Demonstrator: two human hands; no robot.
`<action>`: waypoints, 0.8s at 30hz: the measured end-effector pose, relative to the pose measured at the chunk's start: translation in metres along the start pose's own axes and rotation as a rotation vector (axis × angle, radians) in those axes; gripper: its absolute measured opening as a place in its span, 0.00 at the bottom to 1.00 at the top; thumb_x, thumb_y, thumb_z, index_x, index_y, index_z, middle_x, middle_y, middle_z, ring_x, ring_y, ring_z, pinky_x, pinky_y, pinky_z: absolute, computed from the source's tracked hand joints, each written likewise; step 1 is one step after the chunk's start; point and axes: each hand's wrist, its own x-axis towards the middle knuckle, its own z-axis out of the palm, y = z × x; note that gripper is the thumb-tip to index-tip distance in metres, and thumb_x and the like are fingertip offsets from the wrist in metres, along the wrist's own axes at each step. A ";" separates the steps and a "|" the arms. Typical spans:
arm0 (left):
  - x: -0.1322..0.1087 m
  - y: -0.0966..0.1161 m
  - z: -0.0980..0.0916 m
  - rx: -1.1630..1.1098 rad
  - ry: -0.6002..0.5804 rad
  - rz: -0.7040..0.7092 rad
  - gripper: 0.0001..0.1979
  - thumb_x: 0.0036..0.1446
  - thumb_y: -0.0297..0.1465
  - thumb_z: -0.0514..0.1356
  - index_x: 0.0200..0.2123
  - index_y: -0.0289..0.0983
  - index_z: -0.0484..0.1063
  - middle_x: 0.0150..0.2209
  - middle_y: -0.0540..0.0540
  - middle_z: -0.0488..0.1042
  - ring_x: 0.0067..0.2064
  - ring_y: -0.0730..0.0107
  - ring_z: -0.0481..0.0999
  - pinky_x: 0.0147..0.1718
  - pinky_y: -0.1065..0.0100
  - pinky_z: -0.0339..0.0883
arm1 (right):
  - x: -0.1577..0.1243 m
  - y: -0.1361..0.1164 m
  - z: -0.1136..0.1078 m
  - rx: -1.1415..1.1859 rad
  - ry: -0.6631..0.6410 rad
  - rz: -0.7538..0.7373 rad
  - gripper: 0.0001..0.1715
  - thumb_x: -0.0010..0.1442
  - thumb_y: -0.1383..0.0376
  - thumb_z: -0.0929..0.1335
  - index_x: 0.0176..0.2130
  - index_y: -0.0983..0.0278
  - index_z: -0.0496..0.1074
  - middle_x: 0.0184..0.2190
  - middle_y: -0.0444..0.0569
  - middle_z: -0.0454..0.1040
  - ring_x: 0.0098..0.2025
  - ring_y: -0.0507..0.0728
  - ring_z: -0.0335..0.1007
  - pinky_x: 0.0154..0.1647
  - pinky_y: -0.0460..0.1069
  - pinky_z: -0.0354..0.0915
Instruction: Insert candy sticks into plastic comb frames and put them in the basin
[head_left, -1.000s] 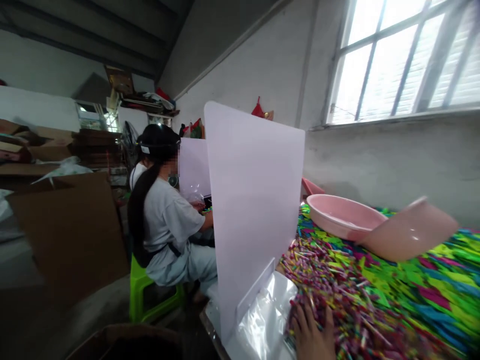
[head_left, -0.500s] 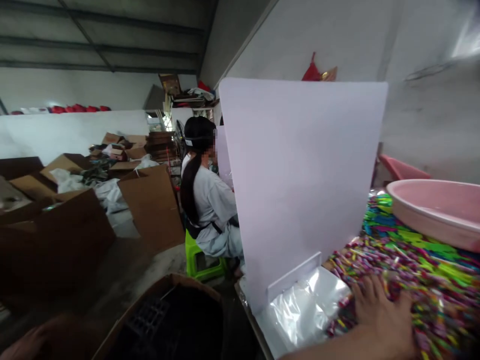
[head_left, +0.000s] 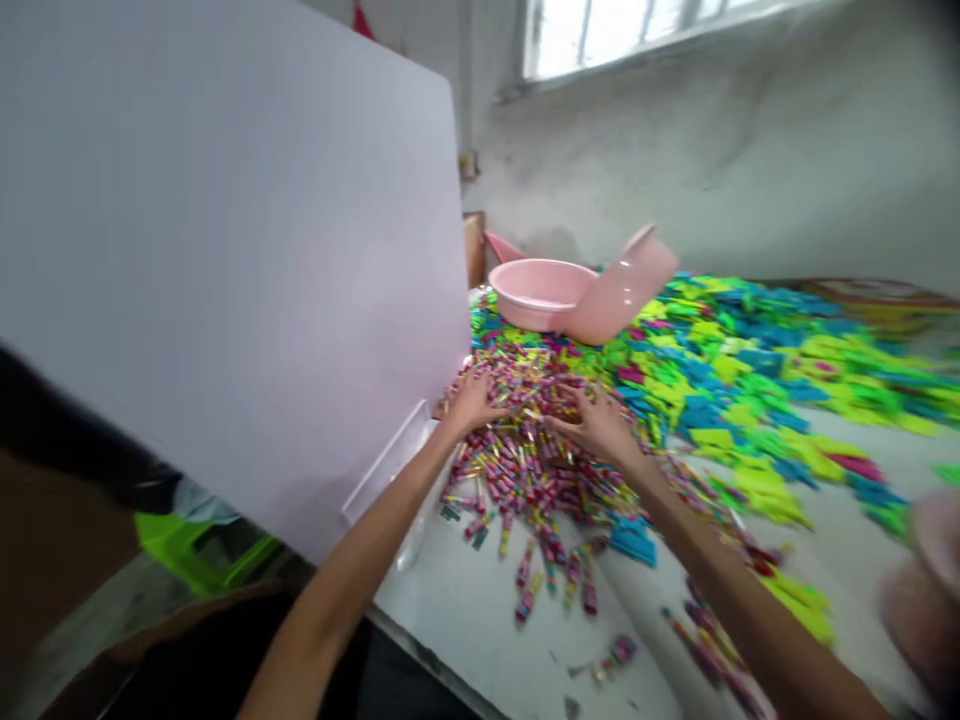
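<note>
**Surface.** The counter (head_left: 465, 630) is white and bare along its near edge. A loose pile of small striped sticks (head_left: 525, 465) lies on it just right of the foot of a white divider panel (head_left: 225, 250), with single sticks strewn toward the near edge. Beyond and to the right of the pile, flat green, blue and pink pieces (head_left: 750, 370) cover the counter. A pink basin (head_left: 536, 290) stands upright at the far end. A second pink basin (head_left: 630, 285) is tilted and touches the first one.

**Room.** A rough grey wall (head_left: 712, 150) stands behind the counter, with a bright window (head_left: 622, 25) high up. A green stool (head_left: 195, 545) shows below the panel on the left.

**Hands.** The left hand (head_left: 472, 400) rests palm down on the far left edge of the pile. Its grip is slack, with the fingers spread and nothing clasped. The right hand (head_left: 596, 420) rests palm down on the far right edge. Its fingers point left across the sticks and its grip is likewise loose, holding nothing. The two hands are apart, with sticks between them.

**Change from the earlier frame.** Half a second earlier the view faced left toward a seated co-worker and cardboard boxes, and only one hand lay on the pile. The view has since swung right and down. Both hands are now on the pile, and the co-worker and the boxes are out of view.
</note>
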 end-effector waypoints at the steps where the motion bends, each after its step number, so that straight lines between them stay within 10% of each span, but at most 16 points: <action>1: -0.015 0.002 0.004 -0.020 0.000 -0.013 0.37 0.58 0.43 0.62 0.64 0.31 0.56 0.64 0.27 0.58 0.64 0.41 0.58 0.58 0.42 0.56 | -0.013 0.000 -0.004 -0.063 -0.030 -0.007 0.39 0.58 0.42 0.67 0.59 0.61 0.68 0.61 0.65 0.64 0.63 0.77 0.56 0.56 0.71 0.57; 8: -0.225 0.064 0.073 0.025 -0.012 0.268 0.43 0.58 0.56 0.53 0.70 0.43 0.47 0.69 0.38 0.53 0.68 0.46 0.54 0.58 0.49 0.57 | -0.196 0.032 -0.040 -0.260 -0.033 0.079 0.43 0.58 0.42 0.64 0.67 0.50 0.54 0.69 0.53 0.52 0.69 0.73 0.47 0.61 0.71 0.55; 11: -0.278 0.094 0.105 0.067 0.047 0.397 0.48 0.50 0.62 0.56 0.70 0.50 0.47 0.68 0.38 0.57 0.67 0.45 0.56 0.56 0.47 0.56 | -0.269 0.067 -0.052 -0.442 0.088 0.220 0.52 0.50 0.36 0.67 0.67 0.48 0.54 0.68 0.58 0.52 0.68 0.83 0.43 0.55 0.79 0.54; 16: -0.246 0.101 0.119 0.044 0.058 0.463 0.29 0.63 0.44 0.54 0.67 0.52 0.55 0.69 0.45 0.54 0.67 0.53 0.57 0.60 0.52 0.52 | -0.296 0.094 -0.060 -0.523 0.081 0.344 0.53 0.47 0.36 0.68 0.67 0.47 0.54 0.62 0.59 0.63 0.65 0.83 0.52 0.58 0.80 0.50; 24: -0.164 0.057 0.110 0.161 0.155 0.337 0.26 0.65 0.33 0.50 0.65 0.49 0.60 0.67 0.42 0.59 0.68 0.53 0.56 0.60 0.46 0.53 | -0.203 0.056 -0.047 -0.296 -0.237 0.365 0.47 0.57 0.43 0.67 0.68 0.57 0.54 0.67 0.62 0.55 0.71 0.74 0.39 0.66 0.71 0.41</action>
